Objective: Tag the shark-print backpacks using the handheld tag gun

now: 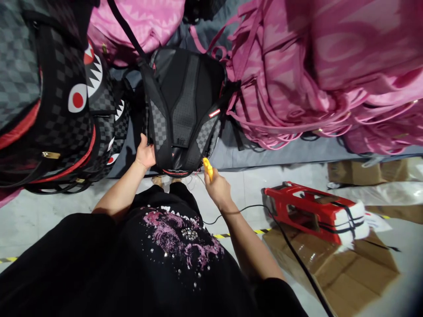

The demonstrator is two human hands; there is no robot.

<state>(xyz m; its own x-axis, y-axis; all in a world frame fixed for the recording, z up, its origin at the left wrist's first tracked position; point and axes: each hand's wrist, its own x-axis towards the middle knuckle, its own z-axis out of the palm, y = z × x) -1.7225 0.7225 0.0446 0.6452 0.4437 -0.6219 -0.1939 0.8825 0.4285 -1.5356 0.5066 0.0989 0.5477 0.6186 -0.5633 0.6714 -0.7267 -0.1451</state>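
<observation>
A black backpack (185, 97) with grey checkered panels lies on the grey-covered table, its straps and padded back facing up. My left hand (145, 153) is at its lower left edge, thumb up and apart, with some fingers hidden behind the bag. It appears to touch the bag's side and is open. Near the lower right corner of the bag, my right hand (217, 187) is closed around small yellow thread snips (208, 169). The snips point toward the bag's edge; their tips are hard to make out.
Checkered backpacks with shark faces (66, 101) are piled at the left. Pink backpacks (287, 75) crowd the right, and another pink bag (139, 26) lies behind. On the floor at right are a red stool (297, 204), flattened cardboard (357, 268) and a black cable (297, 255).
</observation>
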